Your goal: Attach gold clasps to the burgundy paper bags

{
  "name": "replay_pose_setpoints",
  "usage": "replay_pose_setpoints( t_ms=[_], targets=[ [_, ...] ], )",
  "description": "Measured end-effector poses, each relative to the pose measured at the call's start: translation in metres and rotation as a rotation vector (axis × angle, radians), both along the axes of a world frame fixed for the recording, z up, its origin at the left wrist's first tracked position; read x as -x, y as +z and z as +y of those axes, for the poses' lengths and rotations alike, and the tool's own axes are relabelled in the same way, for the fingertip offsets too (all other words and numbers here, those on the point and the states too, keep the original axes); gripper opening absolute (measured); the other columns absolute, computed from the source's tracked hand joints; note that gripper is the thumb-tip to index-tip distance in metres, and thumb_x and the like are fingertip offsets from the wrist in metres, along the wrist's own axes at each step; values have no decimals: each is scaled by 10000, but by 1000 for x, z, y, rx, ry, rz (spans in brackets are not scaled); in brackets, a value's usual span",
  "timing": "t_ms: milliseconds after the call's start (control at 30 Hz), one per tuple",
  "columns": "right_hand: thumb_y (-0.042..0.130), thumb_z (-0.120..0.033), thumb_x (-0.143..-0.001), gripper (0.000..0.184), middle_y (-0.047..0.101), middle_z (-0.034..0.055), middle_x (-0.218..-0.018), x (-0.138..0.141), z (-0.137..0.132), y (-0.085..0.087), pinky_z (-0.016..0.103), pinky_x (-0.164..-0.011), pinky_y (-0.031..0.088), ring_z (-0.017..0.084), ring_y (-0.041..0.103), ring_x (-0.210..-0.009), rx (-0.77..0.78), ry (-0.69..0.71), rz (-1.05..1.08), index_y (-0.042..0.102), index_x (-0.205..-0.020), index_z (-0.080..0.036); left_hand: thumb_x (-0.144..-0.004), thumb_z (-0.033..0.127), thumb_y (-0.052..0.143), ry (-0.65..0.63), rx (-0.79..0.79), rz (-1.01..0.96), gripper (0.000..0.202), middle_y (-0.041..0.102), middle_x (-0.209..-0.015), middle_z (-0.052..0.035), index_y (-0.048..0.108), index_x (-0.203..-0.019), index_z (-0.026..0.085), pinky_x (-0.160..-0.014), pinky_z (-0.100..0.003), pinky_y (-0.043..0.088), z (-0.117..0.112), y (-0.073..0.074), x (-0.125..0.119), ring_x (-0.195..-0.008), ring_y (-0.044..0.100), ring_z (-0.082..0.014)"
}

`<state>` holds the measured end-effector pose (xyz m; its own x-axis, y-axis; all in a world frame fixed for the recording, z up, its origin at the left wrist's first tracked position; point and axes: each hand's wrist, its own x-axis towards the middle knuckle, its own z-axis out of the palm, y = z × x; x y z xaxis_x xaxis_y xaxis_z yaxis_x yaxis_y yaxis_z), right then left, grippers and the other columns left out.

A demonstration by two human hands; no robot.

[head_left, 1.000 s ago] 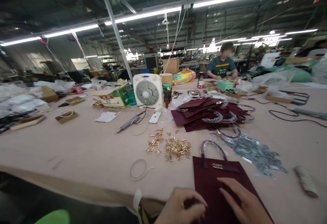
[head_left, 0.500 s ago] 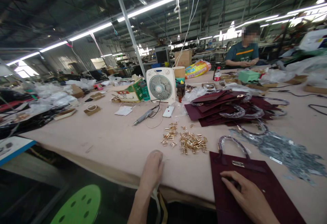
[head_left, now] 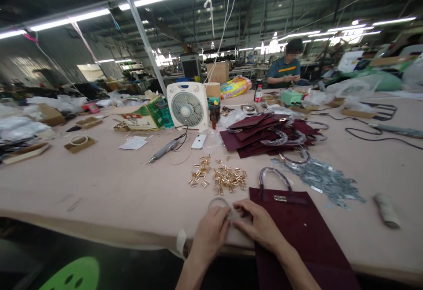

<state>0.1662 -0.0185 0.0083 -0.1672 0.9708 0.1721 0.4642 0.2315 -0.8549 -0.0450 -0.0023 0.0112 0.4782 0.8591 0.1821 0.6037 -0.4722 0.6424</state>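
My left hand is closed on a round, see-through ring that looks like a roll of clear tape; most of it is hidden behind the fingers. Just right of it, my right hand has its fingers bent, with the thumb and forefinger apart beside a pale, shiny patch. Under the right wrist lies a flat dark-red handbag with a wrapped handle and a gold-coloured metal fitting. Beyond my hands are loose gold-coloured metal fittings in two heaps.
More dark-red bags are piled behind, near grey metal strips. A white fan, a phone and a corded grey tool stand or lie ahead. A grey roll lies at right. A co-worker sits across the table.
My right hand has left the bag and come over beside my left hand. The view has turned right, bringing the grey roll and another corded tool into sight.
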Motion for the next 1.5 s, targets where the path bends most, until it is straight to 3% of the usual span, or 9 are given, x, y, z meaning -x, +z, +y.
replay_pose_setpoints(
  t_ms=[200,433,733,967,1267,1500],
  targets=[
    [653,-259,-960,156,741,21,-985,5,-1,-3,293,-858,500,198,680,-908,-53,-15,-134,751,-1080,-263,-988,189,526,-31,-19,17,242,686,-1071,-78,688,-1154,258,-872,-325,529,4,4,-4,-1023,650,-242],
    [584,-238,-1023,143,715,17,-971,6,-3,-14,302,-869,485,202,668,-926,-115,9,-223,722,-1019,-274,-953,71,482,-139,-161,113,381,631,-1384,-100,627,-1268,228,-1043,-441,536,11,-8,-5,-1214,610,-269],
    [547,-175,-1018,139,670,2,-944,9,-6,-21,282,-819,476,187,657,-883,-130,-32,-227,636,-951,-258,-1011,160,521,-179,-193,66,194,728,-1105,-47,690,-1058,243,-838,-333,545,19,-5,-8,-977,666,-216],
    [559,-189,-1014,116,687,5,-964,8,-2,-29,271,-831,498,182,677,-886,-120,-8,-208,648,-1007,-262,-987,162,529,-158,-201,-8,176,732,-1081,-63,686,-1029,229,-816,-317,529,17,-7,-7,-971,673,-214],
    [514,-169,-1016,165,672,26,-938,9,0,-37,283,-802,509,196,667,-871,-202,-7,-338,648,-964,-251,-924,128,565,-110,-170,-61,165,737,-1052,-51,694,-952,226,-798,-307,512,18,-9,-10,-958,679,-207],
    [485,-169,-1015,169,663,21,-902,10,-4,-31,265,-755,507,184,637,-809,-308,81,-275,601,-924,-252,-893,79,590,26,-145,-66,181,727,-977,-21,682,-853,230,-791,-279,522,19,-8,-18,-929,684,-185]
  ],
)
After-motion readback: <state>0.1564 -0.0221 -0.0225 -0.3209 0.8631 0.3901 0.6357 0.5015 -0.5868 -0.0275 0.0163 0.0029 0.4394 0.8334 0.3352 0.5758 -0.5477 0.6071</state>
